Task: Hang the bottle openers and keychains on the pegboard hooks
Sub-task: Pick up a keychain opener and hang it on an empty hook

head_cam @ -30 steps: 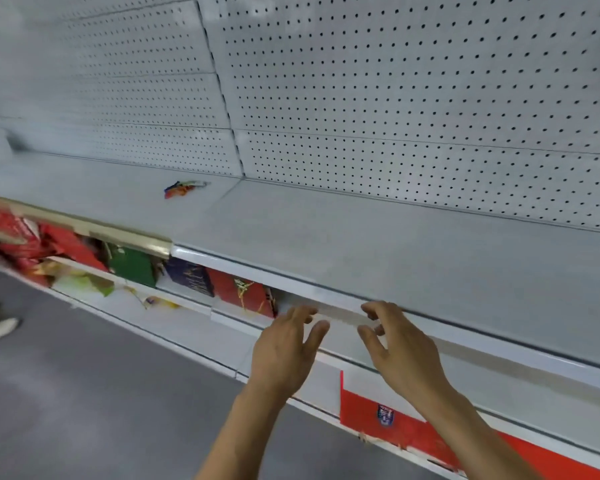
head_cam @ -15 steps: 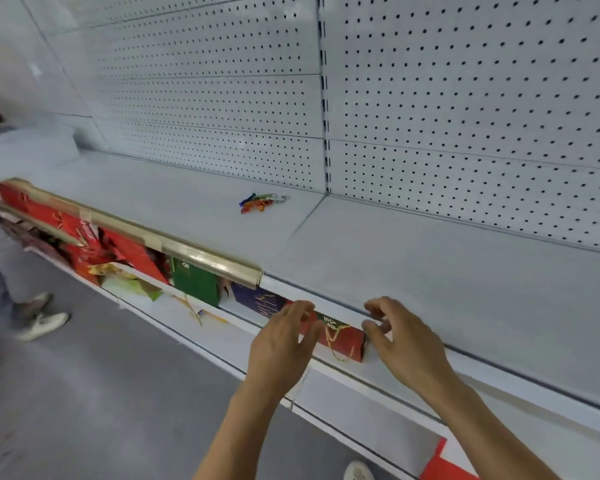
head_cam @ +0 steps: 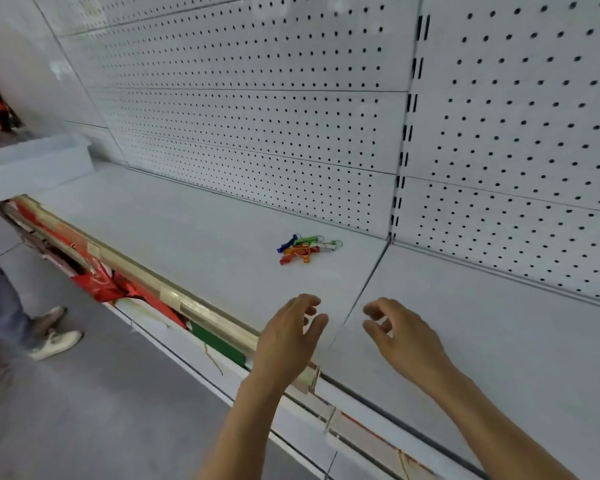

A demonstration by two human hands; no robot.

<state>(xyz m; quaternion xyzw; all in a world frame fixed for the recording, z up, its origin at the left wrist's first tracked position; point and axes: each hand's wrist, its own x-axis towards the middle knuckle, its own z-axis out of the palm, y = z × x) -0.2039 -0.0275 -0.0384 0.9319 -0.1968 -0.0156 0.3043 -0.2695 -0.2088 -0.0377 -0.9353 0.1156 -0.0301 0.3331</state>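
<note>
A small heap of coloured bottle openers and keychains [head_cam: 303, 248] (blue, green, orange, red, with metal rings) lies on the white shelf [head_cam: 194, 237] near the pegboard's foot. The white pegboard [head_cam: 257, 109] rises behind it; I see no hooks on it. My left hand [head_cam: 288, 337] and my right hand [head_cam: 400, 336] hover side by side over the shelf's front part, short of the heap. Both have loosely curled fingers and hold nothing.
A gold-coloured rail [head_cam: 174, 296] runs along the shelf's front edge, with red and green packages [head_cam: 125, 289] on the shelf below. A white bin [head_cam: 32, 164] stands at the far left. Another person's legs and shoes [head_cam: 45, 327] stand on the grey floor at left.
The view has swung left and nearer, so the heap now sits centre frame, close ahead of my hands. Both hands have risen from the shelf's front edge to above its surface.
</note>
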